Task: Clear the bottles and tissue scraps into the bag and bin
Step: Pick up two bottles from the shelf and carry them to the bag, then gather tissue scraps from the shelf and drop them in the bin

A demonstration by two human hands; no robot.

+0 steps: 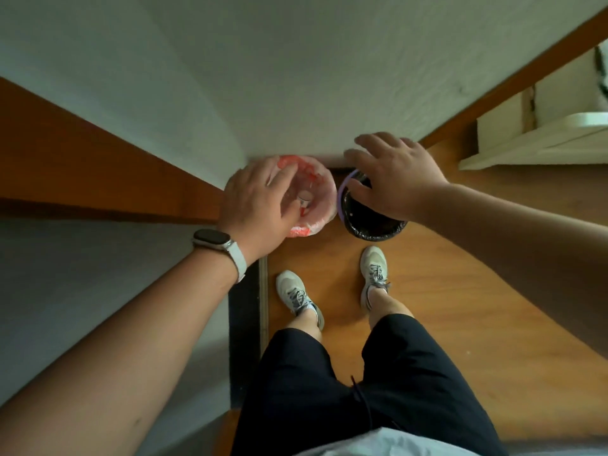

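A red-and-white plastic bag (320,185) stands open on the wooden floor against the wall. Beside it on the right is a bin (368,225) with a purple rim and a black liner. My left hand (256,205), with a watch on the wrist, hovers over the bag's mouth. It holds a clear bottle (304,196) with a white cap between thumb and fingers. My right hand (394,179) is spread above the bin, fingers straight, with nothing visible in it. The bin's inside is dark.
A white wall (296,77) runs behind the bag and bin. An orange-brown wooden edge (98,166) lies to the left and a cream shelf unit (543,133) to the right. My two feet in pale shoes (373,274) stand just before the bin.
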